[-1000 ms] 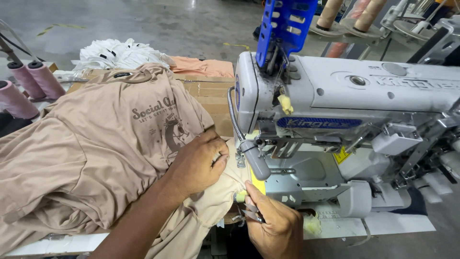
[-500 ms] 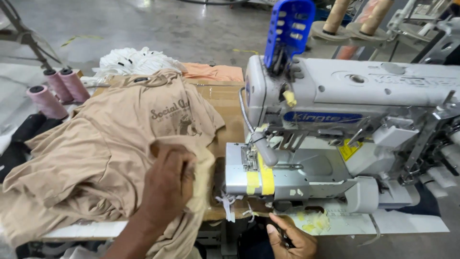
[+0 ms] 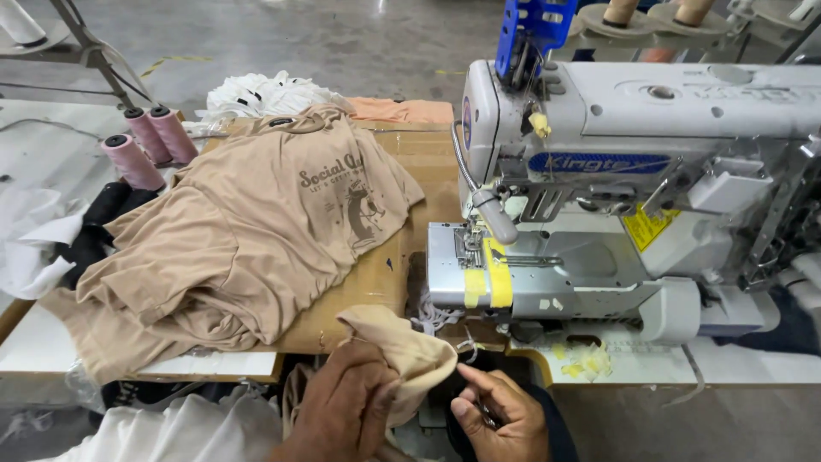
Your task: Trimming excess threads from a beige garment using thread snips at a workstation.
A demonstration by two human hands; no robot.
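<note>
At the near edge of the sewing table (image 3: 103,355), the left hand (image 3: 342,402) closes around a bunched fold of tan knit fabric (image 3: 402,346), fingers curled under it and thumb pressed on top, lifting it just clear of the table's front edge. The right hand (image 3: 496,415) sits just beside it, low at the bottom of the view, with index finger and thumb drawn together at the fold's right tip; something small and dark lies in its palm, too hidden to tell. A thin pale thread (image 3: 466,349) loops between that fold and the bed of the grey-white industrial sewing machine (image 3: 633,128), which stands on the right half of the table. Two yellow tape strips (image 3: 487,274) mark the machine bed near the needle. A pile of tan printed T-shirts (image 3: 248,231) covers the left half, over a cardboard sheet (image 3: 385,274). Three pink thread cones (image 3: 141,150) stand at the far left edge, by white cloth (image 3: 256,90).
</note>
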